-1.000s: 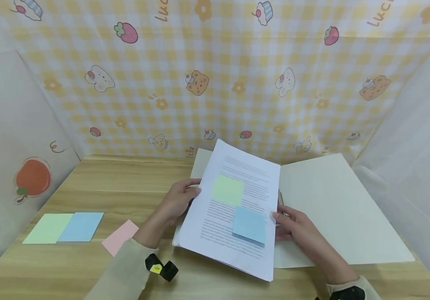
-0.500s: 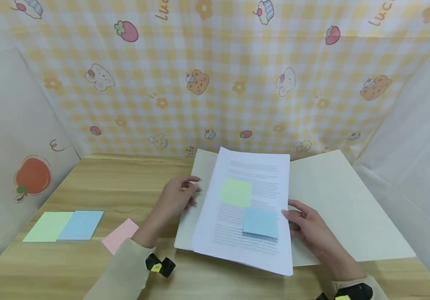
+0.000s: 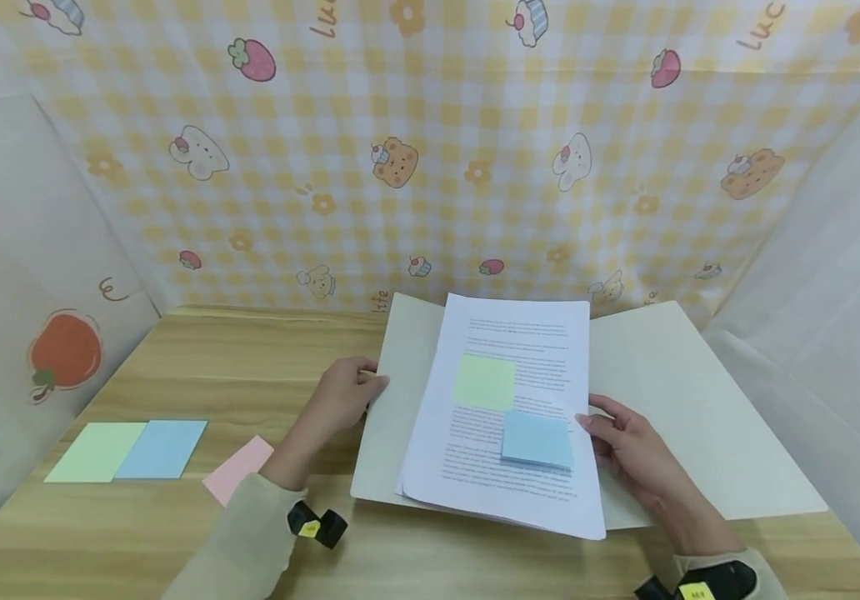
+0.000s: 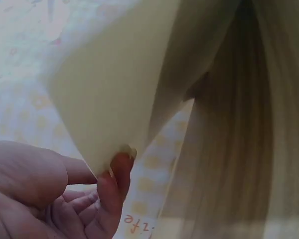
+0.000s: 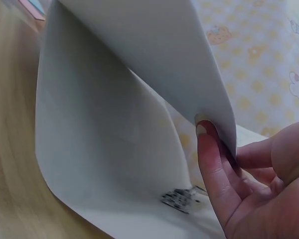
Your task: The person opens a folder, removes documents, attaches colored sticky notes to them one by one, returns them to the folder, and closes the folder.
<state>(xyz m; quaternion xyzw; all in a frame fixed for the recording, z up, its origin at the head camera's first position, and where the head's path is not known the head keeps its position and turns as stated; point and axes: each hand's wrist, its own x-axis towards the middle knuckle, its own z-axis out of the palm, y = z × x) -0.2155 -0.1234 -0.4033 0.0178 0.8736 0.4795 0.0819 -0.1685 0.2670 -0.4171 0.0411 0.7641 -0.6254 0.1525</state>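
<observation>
A stack of printed sheets (image 3: 505, 500) is raised over an open off-white folder (image 3: 700, 417). My right hand (image 3: 636, 450) pinches the sheets' right edge between thumb and fingers, as the right wrist view also shows. On the top sheet lie a green sticky note (image 3: 485, 382) and a blue sticky-note pad (image 3: 537, 440). My left hand (image 3: 343, 392) holds the left edge of the folder's left cover (image 3: 407, 350). In the left wrist view its fingers (image 4: 109, 199) curl behind that cover, which is tilted up from the table. A metal clip (image 5: 179, 200) shows inside the folder in the right wrist view.
Left on the wooden table (image 3: 137, 542) lie a green sticky note (image 3: 92, 452), a blue one (image 3: 162, 450) overlapping its edge, and a pink one (image 3: 238, 469) by the left sleeve. A checked, patterned cloth (image 3: 445, 217) hangs behind; white cloth walls stand at both sides.
The left hand has let go of the sheets and taken the folder's left cover. The sheets have moved right and turned straighter, held by the right hand, baring more of the left cover.
</observation>
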